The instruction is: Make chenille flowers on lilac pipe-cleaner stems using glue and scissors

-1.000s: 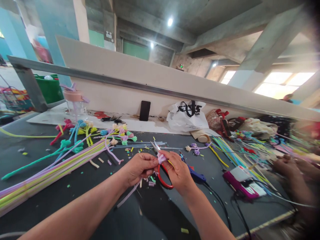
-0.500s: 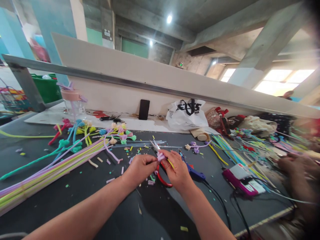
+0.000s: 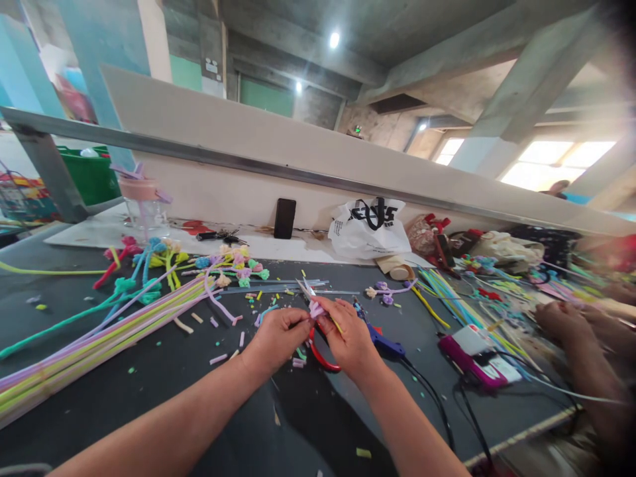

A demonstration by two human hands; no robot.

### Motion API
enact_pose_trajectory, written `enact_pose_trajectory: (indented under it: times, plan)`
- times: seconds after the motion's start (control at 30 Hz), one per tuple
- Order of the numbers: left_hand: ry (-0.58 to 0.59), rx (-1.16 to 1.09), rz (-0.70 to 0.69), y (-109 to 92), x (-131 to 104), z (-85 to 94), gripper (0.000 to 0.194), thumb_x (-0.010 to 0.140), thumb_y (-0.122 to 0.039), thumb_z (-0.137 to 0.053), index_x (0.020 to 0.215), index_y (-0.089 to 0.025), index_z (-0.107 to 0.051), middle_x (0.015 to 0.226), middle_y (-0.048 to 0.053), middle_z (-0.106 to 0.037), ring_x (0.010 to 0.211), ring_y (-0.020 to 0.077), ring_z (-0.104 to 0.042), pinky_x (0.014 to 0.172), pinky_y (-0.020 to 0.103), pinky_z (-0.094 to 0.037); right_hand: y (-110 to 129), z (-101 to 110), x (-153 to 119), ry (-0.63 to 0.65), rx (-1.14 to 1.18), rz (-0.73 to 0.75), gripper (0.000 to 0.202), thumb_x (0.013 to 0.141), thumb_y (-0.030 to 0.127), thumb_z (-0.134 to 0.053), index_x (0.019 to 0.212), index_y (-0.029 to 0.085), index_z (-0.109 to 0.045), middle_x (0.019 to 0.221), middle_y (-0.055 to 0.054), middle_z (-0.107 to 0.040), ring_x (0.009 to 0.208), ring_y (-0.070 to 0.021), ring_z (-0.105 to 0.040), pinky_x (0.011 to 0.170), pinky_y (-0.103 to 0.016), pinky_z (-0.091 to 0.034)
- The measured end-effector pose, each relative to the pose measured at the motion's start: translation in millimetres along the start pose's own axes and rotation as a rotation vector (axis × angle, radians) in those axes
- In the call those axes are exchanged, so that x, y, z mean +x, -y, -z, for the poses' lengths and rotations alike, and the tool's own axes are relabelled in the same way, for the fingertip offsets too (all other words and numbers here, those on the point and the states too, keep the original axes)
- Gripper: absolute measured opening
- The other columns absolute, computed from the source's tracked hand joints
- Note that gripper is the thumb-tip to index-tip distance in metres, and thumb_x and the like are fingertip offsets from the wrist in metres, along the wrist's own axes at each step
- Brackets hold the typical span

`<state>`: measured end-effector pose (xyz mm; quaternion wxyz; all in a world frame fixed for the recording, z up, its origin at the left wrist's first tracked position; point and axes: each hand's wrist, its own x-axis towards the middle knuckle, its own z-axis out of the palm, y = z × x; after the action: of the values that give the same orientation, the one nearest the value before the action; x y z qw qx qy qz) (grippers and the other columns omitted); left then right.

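Observation:
Both hands meet over the middle of the dark table. My left hand [image 3: 281, 336] pinches the near side of a small light-purple fuzzy piece [image 3: 316, 309]. Around the same piece the fingers of my right hand [image 3: 346, 331] are closed, and a thin yellow stem shows between them. Red-handled scissors [image 3: 325, 358] lie beneath, their blades pointing away and partly covered by the hands. Just right of my right hand is a blue glue gun [image 3: 386, 343] with a black cable. Short cut bits of fuzzy stem are scattered around.
Long pastel stems [image 3: 109, 324] and fuzzy flowers [image 3: 243, 265] lie left. A phone [image 3: 285, 218] and a white bag [image 3: 368, 228] stand at the back. At right are a magenta power bank [image 3: 472, 361], more stems [image 3: 447, 298] and another person's hands [image 3: 566, 324].
The view has shifted slightly. My hands stay together on the purple piece, with only small finger movement. The other person's hands at right have moved a little.

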<state>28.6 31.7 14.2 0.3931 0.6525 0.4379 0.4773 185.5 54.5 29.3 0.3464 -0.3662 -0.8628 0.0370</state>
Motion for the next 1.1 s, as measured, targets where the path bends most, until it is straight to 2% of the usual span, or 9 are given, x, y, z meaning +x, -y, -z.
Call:
enact_pose_trajectory:
  times: [0.13, 0.23, 0.33, 0.4, 0.5, 0.67, 0.87, 1.0, 1.1]
  plan:
    - [-0.002, -0.2, 0.073, -0.5, 0.7, 0.4, 0.029, 0.075, -0.032, -0.05, 0.053, -0.015, -0.046, 0.049, -0.006, -0.036, 0.049, 0.0071, -0.03, 0.047, 0.02, -0.023, 1.5, 0.6, 1.2, -0.003, 0.043, -0.023, 0.04, 0.084, 0.016, -0.044, 0.122, 0.024, -0.049, 0.105, -0.007, -0.066, 0.093, -0.0204, -0.061, 0.092, -0.043, -0.039]
    - [0.006, -0.391, 0.146, -1.8, 1.5, 1.4, 0.027, 0.073, -0.036, -0.054, 0.056, -0.015, -0.05, 0.048, -0.006, -0.037, 0.045, 0.0064, -0.026, 0.044, 0.021, -0.019, 3.0, 1.0, -0.5, -0.022, 0.131, -0.084, 0.044, 0.083, 0.019, -0.046, 0.127, 0.025, -0.044, 0.113, -0.007, -0.062, 0.101, -0.0216, -0.059, 0.09, -0.041, -0.043]
    - [-0.004, -0.459, 0.146, -1.3, 2.1, 3.0, 0.029, 0.073, -0.037, -0.055, 0.055, -0.015, -0.05, 0.046, -0.006, -0.036, 0.044, 0.006, -0.024, 0.043, 0.021, -0.017, 5.7, -0.4, -3.3, -0.087, 0.265, -0.156, 0.046, 0.084, 0.02, -0.046, 0.129, 0.024, -0.041, 0.118, -0.008, -0.059, 0.105, -0.021, -0.057, 0.09, -0.039, -0.045]
    - [-0.035, -0.398, 0.108, 0.1, 2.2, 4.2, 0.029, 0.074, -0.036, -0.054, 0.055, -0.015, -0.05, 0.047, -0.006, -0.035, 0.045, 0.0065, -0.025, 0.045, 0.021, -0.019, 8.0, -2.4, -4.6, -0.132, 0.35, -0.211, 0.041, 0.085, 0.022, -0.046, 0.126, 0.023, -0.045, 0.115, -0.008, -0.061, 0.101, -0.0203, -0.059, 0.089, -0.038, -0.046]
    - [-0.107, -0.145, -0.041, 2.1, 1.0, 5.5, 0.029, 0.076, -0.03, -0.052, 0.052, -0.016, -0.049, 0.05, -0.005, -0.035, 0.05, 0.0083, -0.03, 0.05, 0.021, -0.024, 11.6, -6.0, -5.1, -0.2, 0.424, -0.301, 0.03, 0.084, 0.024, -0.048, 0.113, 0.021, -0.056, 0.108, -0.008, -0.064, 0.097, -0.0205, -0.061, 0.088, -0.039, -0.047]
    - [-0.127, 0.224, -0.268, 5.5, -4.2, 6.2, 0.023, 0.08, -0.023, -0.046, 0.06, -0.019, -0.057, 0.06, 0.001, -0.048, 0.059, 0.0125, -0.042, 0.061, 0.023, -0.031, 18.3, -8.3, -7.4, -0.236, 0.554, -0.409, 0.025, 0.082, 0.028, -0.051, 0.103, 0.019, -0.061, 0.105, -0.008, -0.065, 0.099, -0.0225, -0.06, 0.09, -0.042, -0.046]
    - [-0.034, 0.231, -0.298, 13.6, -7.7, 7.5, 0.022, 0.082, -0.027, -0.044, 0.067, -0.022, -0.059, 0.065, 0.004, -0.049, 0.065, 0.0168, -0.043, 0.071, 0.027, -0.033, 23.3, -7.6, -15.4, -0.157, 0.82, -0.482, 0.035, 0.079, 0.03, -0.056, 0.113, 0.022, -0.055, 0.112, -0.008, -0.062, 0.1, -0.0213, -0.059, 0.088, -0.039, -0.048]
    - [0.028, 0.211, -0.289, 12.9, -9.6, 9.7, 0.017, 0.081, -0.026, -0.046, 0.074, -0.023, -0.062, 0.073, 0.007, -0.053, 0.073, 0.0202, -0.045, 0.077, 0.03, -0.034, 21.9, -9.6, -14.7, -0.178, 0.777, -0.509, 0.038, 0.075, 0.034, -0.062, 0.11, 0.021, -0.058, 0.107, -0.007, -0.064, 0.096, -0.0224, -0.06, 0.086, -0.039, -0.048]
    - [0.024, 0.218, -0.288, 10.7, -10.5, 9.6, 0.016, 0.081, -0.023, -0.047, 0.078, -0.022, -0.063, 0.077, 0.008, -0.055, 0.077, 0.0217, -0.047, 0.08, 0.032, -0.035, 20.1, -11.9, -13.6, -0.198, 0.76, -0.535, 0.033, 0.072, 0.036, -0.065, 0.102, 0.021, -0.063, 0.1, -0.006, -0.066, 0.093, -0.0233, -0.061, 0.085, -0.04, -0.048]
